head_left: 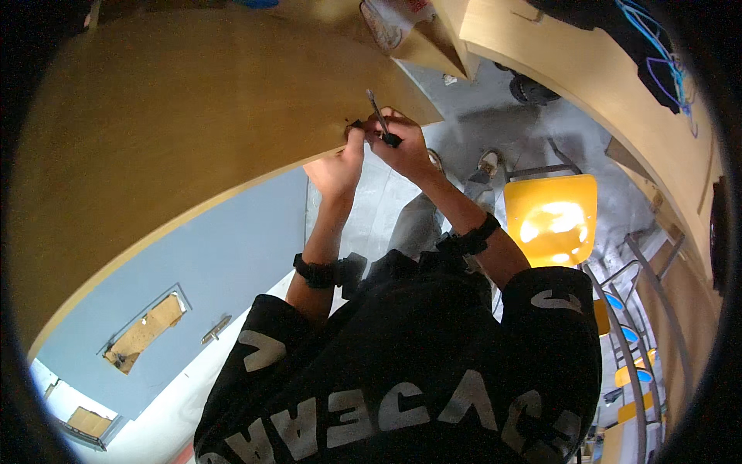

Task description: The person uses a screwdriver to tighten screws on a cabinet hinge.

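My right hand is closed around a slim, pen-like stick. Its greyish shaft points up and away from me, and a black end shows at the fingers. Just to its left, my left hand has its thumb raised and pressed toward a small black piece, whose kind I cannot make out. The fingertips of both hands nearly meet there, at the edge of a wooden tabletop. The left fingers are partly hidden at the table edge.
A yellow chair stands on the grey floor to the right. Another wooden surface curves along the far right, with blue cords on it. A blue-grey panel is below the tabletop. Several more chairs line the lower right.
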Demonstrator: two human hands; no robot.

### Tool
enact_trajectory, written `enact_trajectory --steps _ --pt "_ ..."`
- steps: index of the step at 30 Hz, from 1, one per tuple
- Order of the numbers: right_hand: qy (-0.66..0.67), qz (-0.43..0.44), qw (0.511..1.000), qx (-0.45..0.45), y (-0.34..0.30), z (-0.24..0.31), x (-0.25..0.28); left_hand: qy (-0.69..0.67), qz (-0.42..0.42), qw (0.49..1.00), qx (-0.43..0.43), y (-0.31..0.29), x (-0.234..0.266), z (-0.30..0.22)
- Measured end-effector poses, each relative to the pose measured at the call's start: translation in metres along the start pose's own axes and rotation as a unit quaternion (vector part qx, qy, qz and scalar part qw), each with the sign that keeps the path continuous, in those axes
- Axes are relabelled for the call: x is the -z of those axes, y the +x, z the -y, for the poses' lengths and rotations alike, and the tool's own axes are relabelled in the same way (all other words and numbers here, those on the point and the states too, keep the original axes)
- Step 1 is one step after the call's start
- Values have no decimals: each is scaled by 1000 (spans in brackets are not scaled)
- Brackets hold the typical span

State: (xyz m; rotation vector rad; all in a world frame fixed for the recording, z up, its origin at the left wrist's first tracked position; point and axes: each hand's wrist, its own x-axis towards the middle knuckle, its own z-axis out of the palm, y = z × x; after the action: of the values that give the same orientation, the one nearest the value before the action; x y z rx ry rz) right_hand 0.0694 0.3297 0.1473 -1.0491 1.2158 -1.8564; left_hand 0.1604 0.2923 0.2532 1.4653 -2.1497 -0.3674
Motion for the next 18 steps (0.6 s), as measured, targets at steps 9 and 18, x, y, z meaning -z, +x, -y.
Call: enact_trajectory --steps 9,18 --pt "92 1 995 -24 30 -4 42 8 56 998 20 32 -32 -35" --pt "8 -25 998 50 93 -6 95 -100 205 973 40 79 -47 -71"
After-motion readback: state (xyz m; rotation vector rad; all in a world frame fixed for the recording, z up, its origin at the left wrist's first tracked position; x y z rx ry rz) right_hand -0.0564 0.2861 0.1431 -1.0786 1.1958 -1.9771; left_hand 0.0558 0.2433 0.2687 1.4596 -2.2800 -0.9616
